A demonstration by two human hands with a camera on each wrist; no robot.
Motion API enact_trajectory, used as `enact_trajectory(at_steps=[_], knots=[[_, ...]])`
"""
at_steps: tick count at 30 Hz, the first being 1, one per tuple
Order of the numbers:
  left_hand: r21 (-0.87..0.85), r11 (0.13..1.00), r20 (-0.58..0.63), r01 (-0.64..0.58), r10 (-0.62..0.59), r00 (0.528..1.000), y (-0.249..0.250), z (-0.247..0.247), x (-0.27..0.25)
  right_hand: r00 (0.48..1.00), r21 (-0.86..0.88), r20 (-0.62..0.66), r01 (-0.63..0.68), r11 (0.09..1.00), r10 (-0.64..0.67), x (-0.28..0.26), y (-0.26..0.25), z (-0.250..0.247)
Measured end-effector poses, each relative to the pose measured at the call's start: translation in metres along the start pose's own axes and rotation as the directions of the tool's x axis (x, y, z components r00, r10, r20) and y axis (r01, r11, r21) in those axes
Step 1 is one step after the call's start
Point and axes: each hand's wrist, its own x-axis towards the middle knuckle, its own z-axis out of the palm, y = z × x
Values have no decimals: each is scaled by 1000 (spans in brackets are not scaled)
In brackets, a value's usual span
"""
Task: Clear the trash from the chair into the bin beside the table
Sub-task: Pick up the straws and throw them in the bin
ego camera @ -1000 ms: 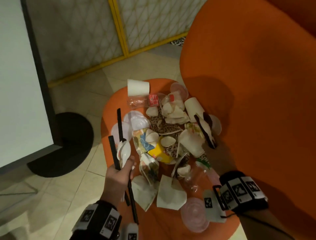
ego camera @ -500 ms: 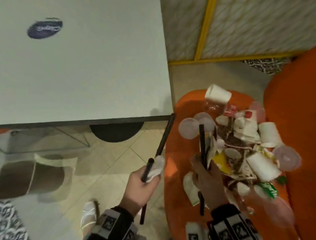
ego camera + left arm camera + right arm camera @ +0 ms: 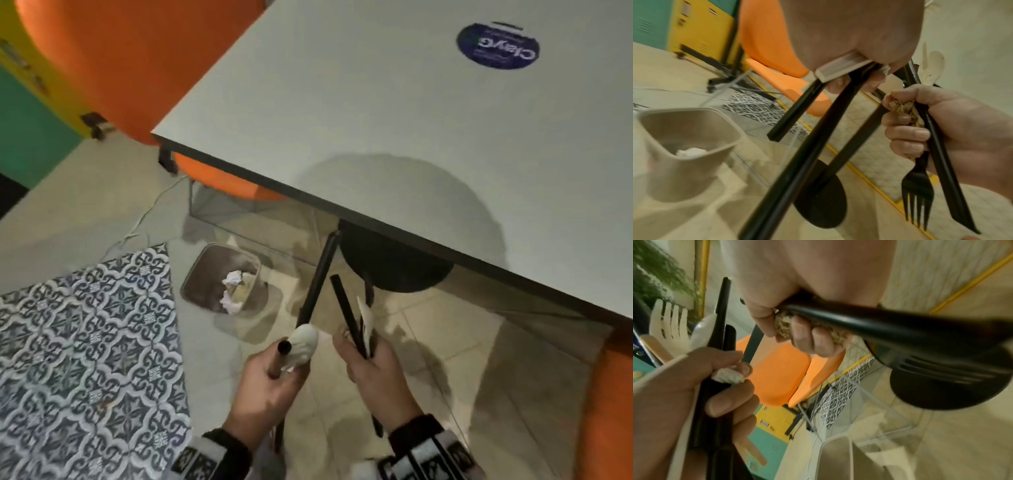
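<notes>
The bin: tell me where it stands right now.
In the head view the bin stands on the floor left of the table, beside the patterned rug, ahead of the left hand.

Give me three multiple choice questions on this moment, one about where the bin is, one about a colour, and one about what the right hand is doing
1. Where does the bin stand?
A. on the tabletop
B. on the floor beside the table
C. on the orange chair

2. What colour is the fork in the right hand?
A. black
B. red
C. blue

3. What is the right hand doing?
A. resting flat on the table
B. hanging with nothing in it
C. gripping cutlery and crumpled paper

Answers:
1 B, the head view shows it on the tiles by the table edge.
2 A, the left wrist view shows black tines.
3 C, its fingers curl round black utensils and a paper wad.
</notes>
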Motion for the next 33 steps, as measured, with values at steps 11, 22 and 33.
enact_trajectory(at_steps=[11,22,33], knots=[[-177,813,-22,555,-567,823,-96,-174,135,952,-196,58,-283,939,299,164,24,200],[-172,603,147,779,-766,626,-191,-195,261,868,-554,16,-406,727,497,304,122,257],[-149,589,203,795,-768,607,-282,-201,376,763,-764,90,-360,536,640,412,138,303]])
